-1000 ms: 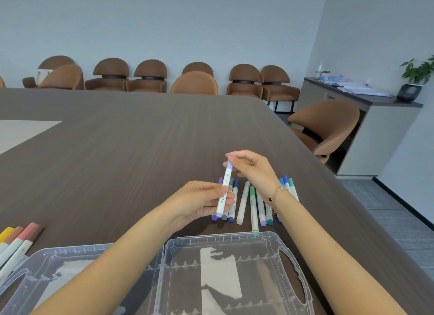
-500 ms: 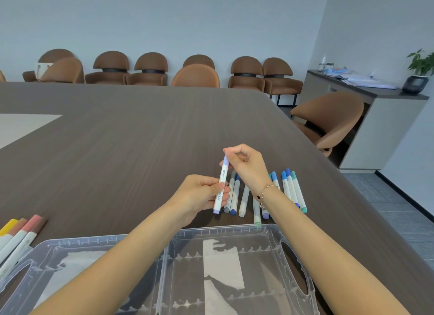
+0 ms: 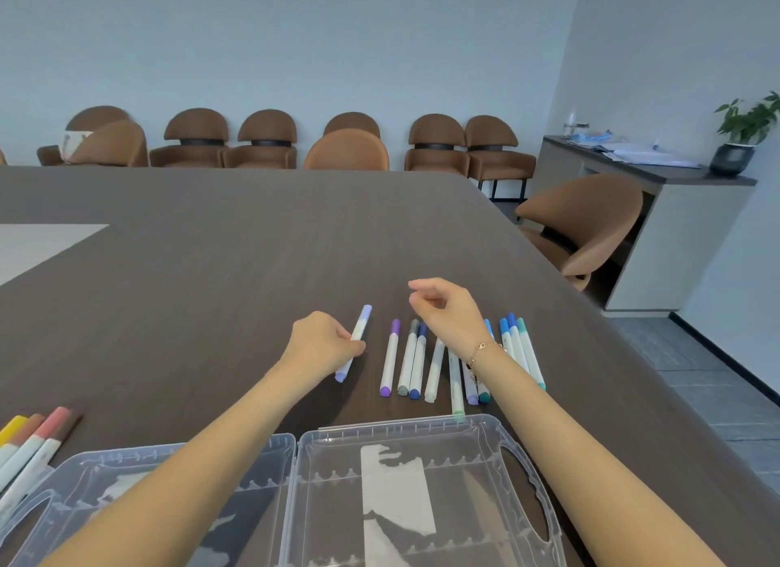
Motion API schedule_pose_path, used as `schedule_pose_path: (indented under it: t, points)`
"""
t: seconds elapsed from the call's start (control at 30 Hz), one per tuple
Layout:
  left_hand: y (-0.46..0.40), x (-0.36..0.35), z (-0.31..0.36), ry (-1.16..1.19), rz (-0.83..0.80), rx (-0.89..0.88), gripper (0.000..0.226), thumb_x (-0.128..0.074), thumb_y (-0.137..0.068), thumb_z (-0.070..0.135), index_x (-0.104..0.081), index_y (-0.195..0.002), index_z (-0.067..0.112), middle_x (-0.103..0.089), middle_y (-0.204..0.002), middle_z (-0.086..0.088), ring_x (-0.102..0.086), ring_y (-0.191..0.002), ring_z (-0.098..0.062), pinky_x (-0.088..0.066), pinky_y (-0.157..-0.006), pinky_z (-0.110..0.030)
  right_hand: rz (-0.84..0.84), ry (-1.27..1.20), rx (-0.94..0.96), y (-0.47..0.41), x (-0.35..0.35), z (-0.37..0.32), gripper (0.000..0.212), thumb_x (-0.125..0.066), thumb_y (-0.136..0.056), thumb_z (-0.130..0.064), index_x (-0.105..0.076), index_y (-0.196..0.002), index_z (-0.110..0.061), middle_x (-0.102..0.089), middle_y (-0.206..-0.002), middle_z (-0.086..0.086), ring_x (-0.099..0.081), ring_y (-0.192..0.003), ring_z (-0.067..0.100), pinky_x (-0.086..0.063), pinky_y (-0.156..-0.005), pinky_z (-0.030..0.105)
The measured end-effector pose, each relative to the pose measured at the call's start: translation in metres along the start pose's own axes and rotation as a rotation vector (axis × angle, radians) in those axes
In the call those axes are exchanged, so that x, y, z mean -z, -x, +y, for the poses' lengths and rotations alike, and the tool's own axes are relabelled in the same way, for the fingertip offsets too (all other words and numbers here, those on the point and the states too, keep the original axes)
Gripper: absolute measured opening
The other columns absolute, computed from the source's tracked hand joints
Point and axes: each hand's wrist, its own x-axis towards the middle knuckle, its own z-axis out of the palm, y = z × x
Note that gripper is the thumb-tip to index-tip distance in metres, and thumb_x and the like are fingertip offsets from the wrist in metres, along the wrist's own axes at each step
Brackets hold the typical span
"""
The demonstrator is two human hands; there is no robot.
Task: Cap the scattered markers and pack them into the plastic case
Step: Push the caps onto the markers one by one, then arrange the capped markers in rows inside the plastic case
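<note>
- Lavender-capped marker (image 3: 353,342), a slim white barrel, lies slanted on the dark wood-grain table (image 3: 211,271), just left of the marker row (image 3: 422,364); left hand (image 3: 323,345) pinches its middle.
- Right hand (image 3: 447,313) hovers above the row, fingers loosely curled, holding nothing.
- Clear plastic case (image 3: 422,482), ribbed inside, lies open near the row.
</note>
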Motion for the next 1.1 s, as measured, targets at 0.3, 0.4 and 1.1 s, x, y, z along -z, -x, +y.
schedule_pose_path:
  t: [0.3, 0.4, 1.1]
  points:
    - [-0.006, -0.016, 0.007, -0.137, -0.088, -0.043, 0.033, -0.058, -0.09, 0.035, -0.074, -0.088, 0.005, -0.069, -0.079, -0.009, -0.06, -0.062, -0.014, -0.044, -0.057, -0.019, -0.015, 0.108, -0.032, -0.001, 0.001, 0.01, 0.024, -0.051, -0.096, -0.017, -0.063, -0.116, -0.019, -0.062, -0.118, -0.002, -0.053, -0.1, 0.004, -0.04, -0.084, 0.014]
    - [0.001, -0.005, 0.004, -0.094, -0.143, -0.069, 0.027, -0.055, -0.092, 0.025, -0.071, -0.098, 0.004, -0.071, -0.09, -0.011, -0.066, -0.073, -0.019, -0.053, -0.071, -0.025, -0.024, 0.146, -0.025, 0.001, 0.002, 0.008, 0.024, -0.05, -0.096, -0.016, -0.064, -0.115, -0.019, -0.062, -0.118, -0.001, -0.053, -0.099, 0.004, -0.04, -0.083, 0.012]
    - [0.165, 0.228, -0.175, 0.07, 0.14, -0.011, 0.011, -0.057, -0.09, 0.026, -0.067, -0.091, 0.023, -0.071, -0.081, 0.007, -0.061, -0.064, -0.003, -0.044, -0.054, -0.015, -0.332, 0.152, 0.174, 0.119, -0.043, -0.172, 0.018, -0.052, -0.095, -0.024, -0.069, -0.101, -0.029, -0.064, -0.103, -0.024, -0.055, -0.097, -0.011, -0.037, -0.077, 0.007]
